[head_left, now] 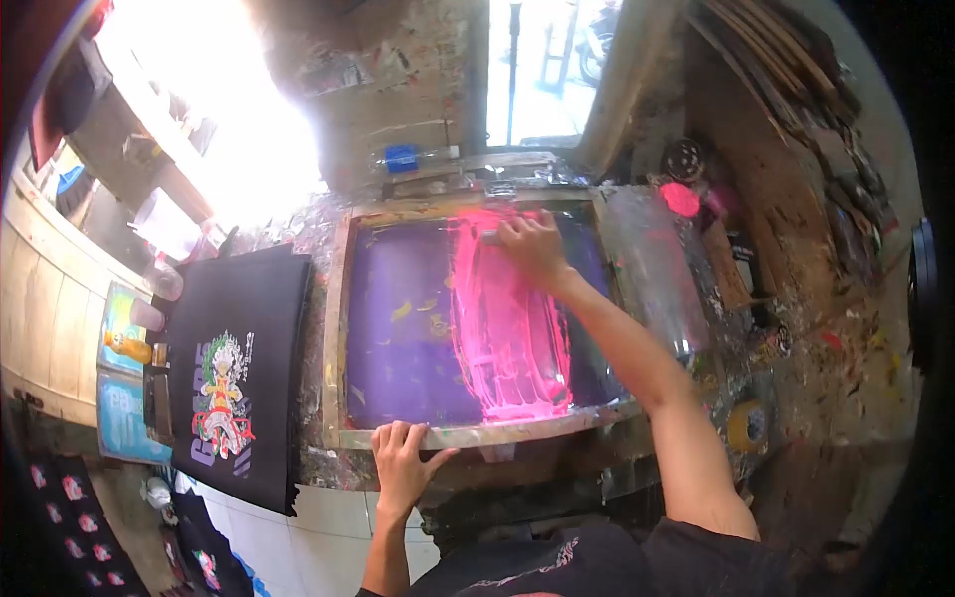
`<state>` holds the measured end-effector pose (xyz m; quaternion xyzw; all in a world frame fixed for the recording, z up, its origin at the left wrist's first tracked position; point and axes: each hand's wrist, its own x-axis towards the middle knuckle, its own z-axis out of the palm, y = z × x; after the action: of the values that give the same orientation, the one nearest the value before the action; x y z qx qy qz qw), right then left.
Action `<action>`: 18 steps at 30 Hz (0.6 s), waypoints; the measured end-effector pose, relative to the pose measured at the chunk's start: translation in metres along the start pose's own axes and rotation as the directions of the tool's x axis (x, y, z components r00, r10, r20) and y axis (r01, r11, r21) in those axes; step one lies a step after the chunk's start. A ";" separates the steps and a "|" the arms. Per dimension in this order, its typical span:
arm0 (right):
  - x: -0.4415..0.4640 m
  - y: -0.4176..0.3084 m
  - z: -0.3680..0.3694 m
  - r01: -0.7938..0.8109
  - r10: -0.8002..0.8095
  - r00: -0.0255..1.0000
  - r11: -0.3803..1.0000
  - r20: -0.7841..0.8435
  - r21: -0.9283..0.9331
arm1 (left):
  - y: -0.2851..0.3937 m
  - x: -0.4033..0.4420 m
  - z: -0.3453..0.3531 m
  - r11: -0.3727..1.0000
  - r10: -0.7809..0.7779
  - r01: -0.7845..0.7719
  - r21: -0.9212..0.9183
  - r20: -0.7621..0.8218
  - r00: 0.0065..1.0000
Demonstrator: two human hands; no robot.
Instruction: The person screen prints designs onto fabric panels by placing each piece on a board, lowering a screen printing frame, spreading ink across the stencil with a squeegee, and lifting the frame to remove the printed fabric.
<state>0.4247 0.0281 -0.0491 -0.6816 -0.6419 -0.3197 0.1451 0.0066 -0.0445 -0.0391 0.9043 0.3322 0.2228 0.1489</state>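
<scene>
A framed printing screen [386, 436] lies flat in the middle of the view, its purple mesh streaked with a broad band of bright pink ink [507, 338]. My right hand [532, 247] is near the far end of that band, its fingers wrapped round a squeegee [491, 238] that is mostly hidden by hand and ink. At the near left edge of the frame rests my left hand [403, 463], fingers over the wood and thumb spread to the side. It holds nothing loose.
Black printed fabric [239, 368] lies left of the screen. A clear bottle with a blue label [403, 157] lies beyond it. On the right are a pink-topped container [680, 200] and a roll of yellow tape [745, 426]. Cups [147, 315] stand far left.
</scene>
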 end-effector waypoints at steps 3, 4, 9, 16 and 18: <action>0.020 0.005 -0.028 -0.004 -0.039 0.971 0.984 0.235 0.181 | 0.002 0.001 -0.001 0.999 -0.054 0.054 0.001 0.052 0.997; 0.027 0.003 -0.041 -0.045 -0.076 0.903 0.962 0.422 0.269 | 0.002 0.001 -0.001 0.997 -0.071 0.072 -0.004 0.044 0.996; 0.094 0.045 -0.010 -0.142 0.030 0.868 0.972 0.496 0.189 | 0.001 0.003 0.001 0.998 -0.056 0.056 0.007 0.072 0.996; 0.030 0.001 -0.060 -0.165 -0.003 0.848 0.949 0.530 0.269 | 0.008 0.010 -0.007 0.996 -0.086 0.086 0.008 0.117 0.989; -0.013 -0.024 -0.093 -0.149 -0.035 0.881 0.926 0.472 0.347 | 0.010 0.013 -0.010 0.999 -0.049 0.048 0.009 0.111 0.993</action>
<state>0.3789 -0.0348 0.0077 -0.7174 -0.6859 -0.0125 0.1214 0.0155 -0.0421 -0.0229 0.9075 0.3460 0.1673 0.1697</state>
